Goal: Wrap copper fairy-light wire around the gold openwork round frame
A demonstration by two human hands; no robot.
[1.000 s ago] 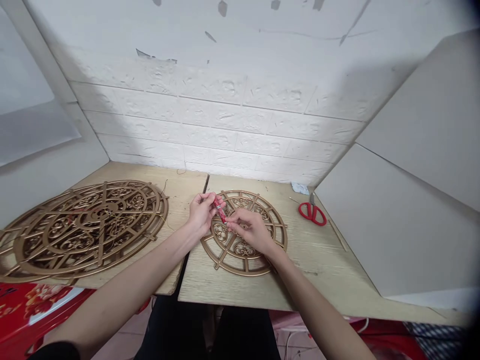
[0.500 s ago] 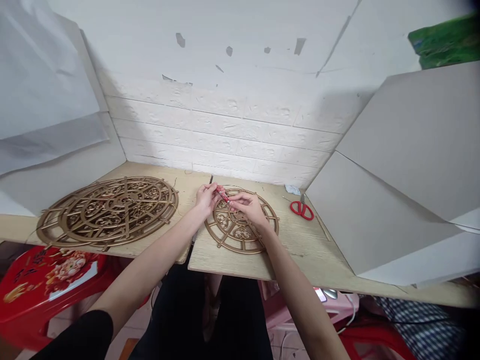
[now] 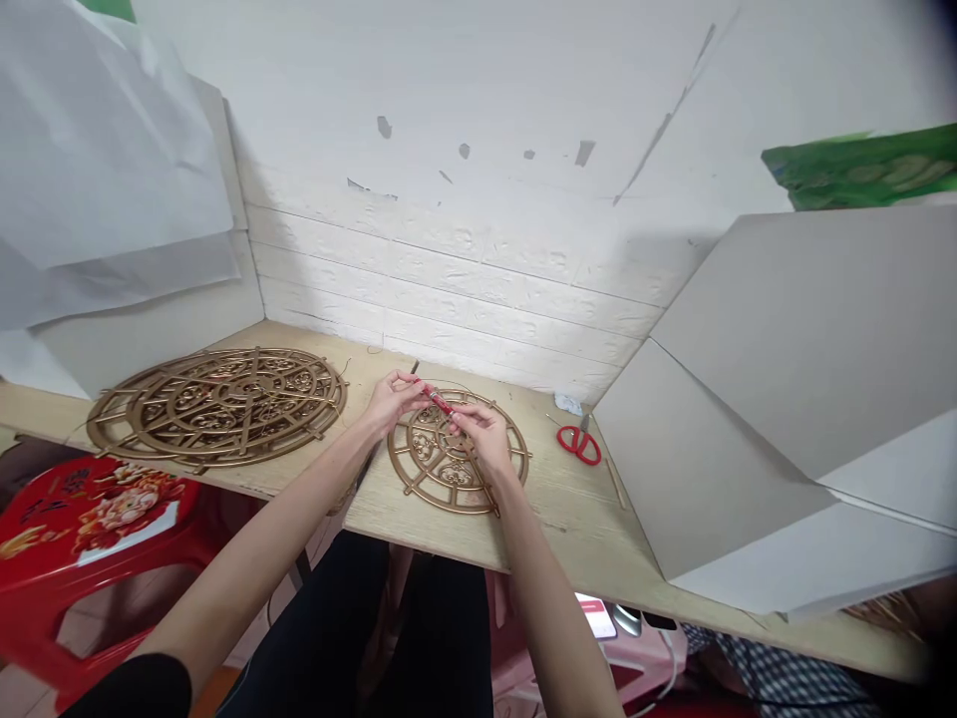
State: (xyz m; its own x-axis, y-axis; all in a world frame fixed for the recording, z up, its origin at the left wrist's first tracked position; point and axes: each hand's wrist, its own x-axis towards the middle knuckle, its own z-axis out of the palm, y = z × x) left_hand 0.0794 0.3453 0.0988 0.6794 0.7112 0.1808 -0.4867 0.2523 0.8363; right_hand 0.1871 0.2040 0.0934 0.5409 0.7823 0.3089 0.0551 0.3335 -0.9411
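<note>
Above a round gold openwork panel (image 3: 459, 499), a slim red pen-like stick with silver bands (image 3: 440, 401) is held slantwise. My left hand (image 3: 394, 402) pinches its upper left end. The fingertips of my right hand (image 3: 485, 436) close on its lower right end. The panel lies flat on the wooden table, partly covered by my hands and right wrist; I cannot tell whether the stick touches it. Larger round gold panels (image 3: 224, 399) are stacked on the left.
Red-handled scissors (image 3: 579, 444) lie to the right, by a thin stick (image 3: 616, 483) and a crumpled pale scrap (image 3: 567, 403). White boards (image 3: 807, 349) and a white wall (image 3: 464, 289) enclose the table. A red stool (image 3: 82, 529) stands below left; a pink stool (image 3: 635, 658) is below right.
My view has shifted, so the table scene sits further left. Both hands keep hold of the red stick, which now shows more of its length between them.
</note>
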